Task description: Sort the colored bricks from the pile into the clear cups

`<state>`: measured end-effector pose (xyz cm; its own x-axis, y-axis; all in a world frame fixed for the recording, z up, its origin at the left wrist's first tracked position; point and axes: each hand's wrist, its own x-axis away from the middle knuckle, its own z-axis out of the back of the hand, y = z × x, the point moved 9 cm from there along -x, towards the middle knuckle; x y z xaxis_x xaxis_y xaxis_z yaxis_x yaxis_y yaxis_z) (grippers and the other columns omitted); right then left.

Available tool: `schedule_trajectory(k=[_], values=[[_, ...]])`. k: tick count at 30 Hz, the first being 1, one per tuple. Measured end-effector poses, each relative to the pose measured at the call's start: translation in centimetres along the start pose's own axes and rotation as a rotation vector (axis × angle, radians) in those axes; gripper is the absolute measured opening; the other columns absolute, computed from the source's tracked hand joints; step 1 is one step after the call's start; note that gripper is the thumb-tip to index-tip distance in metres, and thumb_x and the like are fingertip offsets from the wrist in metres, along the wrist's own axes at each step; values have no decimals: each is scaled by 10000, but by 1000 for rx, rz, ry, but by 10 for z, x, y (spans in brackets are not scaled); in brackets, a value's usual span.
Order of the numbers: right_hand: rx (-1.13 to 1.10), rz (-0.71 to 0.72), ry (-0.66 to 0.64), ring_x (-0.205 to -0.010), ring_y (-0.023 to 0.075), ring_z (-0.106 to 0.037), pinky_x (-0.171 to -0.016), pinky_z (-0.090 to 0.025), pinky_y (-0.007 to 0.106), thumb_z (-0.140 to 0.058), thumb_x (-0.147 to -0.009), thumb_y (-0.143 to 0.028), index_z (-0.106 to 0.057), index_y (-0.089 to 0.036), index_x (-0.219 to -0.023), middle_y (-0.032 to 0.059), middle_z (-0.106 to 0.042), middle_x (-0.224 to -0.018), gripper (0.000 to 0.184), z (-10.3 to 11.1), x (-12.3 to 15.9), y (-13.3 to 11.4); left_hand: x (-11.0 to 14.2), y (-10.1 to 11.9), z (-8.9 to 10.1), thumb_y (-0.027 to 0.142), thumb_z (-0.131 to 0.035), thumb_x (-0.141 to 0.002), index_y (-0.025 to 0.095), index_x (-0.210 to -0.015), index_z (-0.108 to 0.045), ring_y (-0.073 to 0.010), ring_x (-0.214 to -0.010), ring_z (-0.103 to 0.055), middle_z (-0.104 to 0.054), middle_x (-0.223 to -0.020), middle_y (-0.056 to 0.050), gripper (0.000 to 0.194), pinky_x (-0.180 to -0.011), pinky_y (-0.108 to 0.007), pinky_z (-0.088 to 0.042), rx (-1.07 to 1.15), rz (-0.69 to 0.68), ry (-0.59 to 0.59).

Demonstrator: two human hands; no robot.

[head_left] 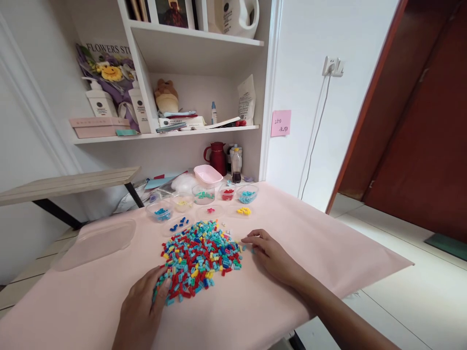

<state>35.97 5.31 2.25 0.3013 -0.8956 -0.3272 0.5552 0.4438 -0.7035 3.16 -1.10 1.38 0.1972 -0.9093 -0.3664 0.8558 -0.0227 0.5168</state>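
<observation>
Sorting seems underway: left hand (142, 296), grip apart, edges multicoloured small plastic bricks (200, 257); right hand (270, 251), grip unclear, should next single out one colour.

L hand (142, 301) curled, R hand (272, 253) fwd

A pile of blocks (200, 257) is lying on the table (328, 233). The left hand (142, 304) is touching the pile's near left edge; the right hand (272, 253) is sitting just beside its right edge. Containers (204, 200) of blocks are standing behind the pile, and a lid (104, 243) is lying to its left. Behind the containers, a basin (208, 174) is standing before a jug (218, 158), with a bottle (236, 166) standing at the jug's right. Shelving (197, 33) is rising behind the table.
</observation>
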Motion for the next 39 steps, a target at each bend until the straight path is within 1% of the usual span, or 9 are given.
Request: schedule_trajectory(k=[6,13,16,20,23,26,30,33,39], values=[[62,-12,-3,-1049,228,-579,-922,-462,380,-414,-838,-88,-664,-256,-1133,95,-520,-1231,421,-2,0,-3,1,-1,0,551,-395,-803,268,-1073,-672,-243,-1142,-598,-685,-1191,-51,479,-1005,-453,-448,-10,-7,13],[91,13,9,-1007,208,-601,-896,-478,358,-404,-823,-68,-685,-223,-951,92,-530,-1184,345,-2,0,-2,0,-3,-3,557,-409,-802,266,-1071,-677,-246,-1144,-599,-683,-1201,-52,478,-999,-453,-455,-16,-22,-1],[164,69,-20,-1012,217,-590,-897,-469,381,-414,-826,-66,-697,-250,-1018,94,-520,-1218,388,-6,0,-7,0,-1,-2,553,-399,-804,256,-1070,-675,-248,-1142,-601,-682,-1198,-59,485,-998,-454,-458,-17,-22,0],[215,142,-43,-1118,253,-539,-942,-435,430,-433,-824,-57,-688,-296,-1106,93,-524,-1247,449,-11,2,-14,1,1,-1,556,-391,-802,260,-1064,-676,-250,-1145,-599,-684,-1196,-57,488,-1003,-461,-452,-13,-17,5],[114,96,-1,-1074,227,-564,-918,-459,386,-428,-817,-65,-675,-276,-1116,89,-533,-1239,441,-4,1,-10,2,1,-1,554,-400,-796,259,-1061,-675,-248,-1146,-597,-686,-1194,-57,482,-1009,-454,-447,-7,-20,8],[41,17,97,-1000,203,-590,-874,-481,344,-413,-811,-86,-676,-241,-1066,84,-568,-1174,397,10,0,0,2,0,-1,551,-403,-792,248,-1066,-673,-246,-1140,-600,-689,-1185,-64,489,-1015,-452,-442,-8,-13,7],[161,-102,212,-949,225,-594,-859,-464,372,-444,-823,-147,-711,-231,-980,77,-639,-1042,321,27,1,17,2,2,0,563,-389,-796,257,-1061,-669,-240,-1134,-604,-694,-1173,-53,493,-1012,-446,-447,-9,-17,16],[207,-160,179,-908,232,-598,-813,-466,368,-493,-845,-242,-728,-235,-980,80,-665,-999,271,25,1,25,2,3,0,568,-374,-790,238,-1067,-670,-251,-1144,-599,-689,-1180,-67,523,-1023,-463,-438,-12,-7,-5],[234,-156,94,-929,247,-587,-801,-461,361,-596,-807,-307,-747,-236,-925,85,-680,-988,204,15,1,25,1,4,2,545,-398,-786,239,-1063,-673,-249,-1125,-614,-697,-1172,-62,496,-1011,-461,-457,-13,-13,11]])
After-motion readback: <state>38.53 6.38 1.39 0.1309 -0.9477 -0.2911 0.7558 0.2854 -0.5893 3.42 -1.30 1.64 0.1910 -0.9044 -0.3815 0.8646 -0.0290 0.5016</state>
